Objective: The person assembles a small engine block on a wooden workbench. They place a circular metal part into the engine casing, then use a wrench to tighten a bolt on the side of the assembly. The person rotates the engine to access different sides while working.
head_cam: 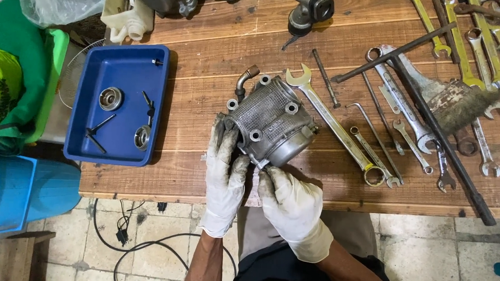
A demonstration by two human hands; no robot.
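Near the front edge of the wooden bench (209,49), a grey metal engine cylinder (270,122) sits between two gloved hands. Its long axis runs diagonally, the flat studded face turned up and toward the far left, the rounded smooth end toward the near right; a bent pipe stub (245,80) sticks out at its far-left corner. The left hand (226,176) clasps its left side, the right hand (292,201) grips its lower near edge; fingertips under it are hidden. A blue tray (124,67) lies left, wrenches (329,118) right, some cut off by the frame.
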